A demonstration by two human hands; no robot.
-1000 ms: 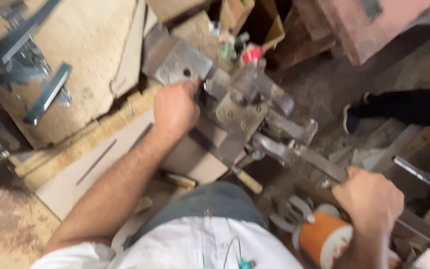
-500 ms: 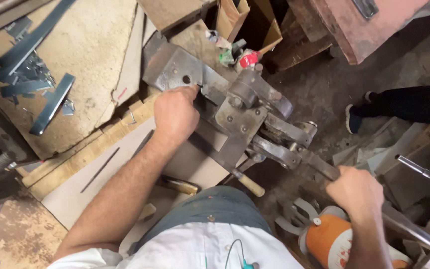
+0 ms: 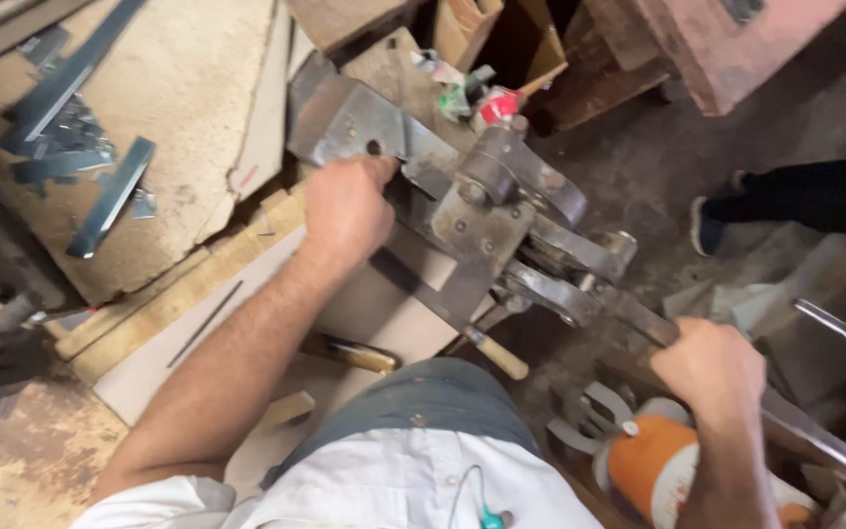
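A heavy steel lever shear [image 3: 487, 211] stands on the bench in front of me. My left hand [image 3: 345, 206] rests at its blade side, fingers closed over a dark metal piece that is mostly hidden under the hand. A flat steel plate [image 3: 345, 122] of the machine lies just beyond my knuckles. My right hand [image 3: 717, 372] is wrapped around the long steel lever handle [image 3: 795, 421], which runs down to the lower right.
Dark metal strips [image 3: 80, 147] lie on a pale slab at the upper left. A wooden-handled tool [image 3: 487, 348] sits under the shear. An orange and white can [image 3: 658, 465] stands by my right wrist. Another person's leg and shoe [image 3: 736, 211] are at the right.
My right hand has pulled the lever handle back and lower while staying clamped on it. My left hand stays at the blade. The view has shifted slightly.
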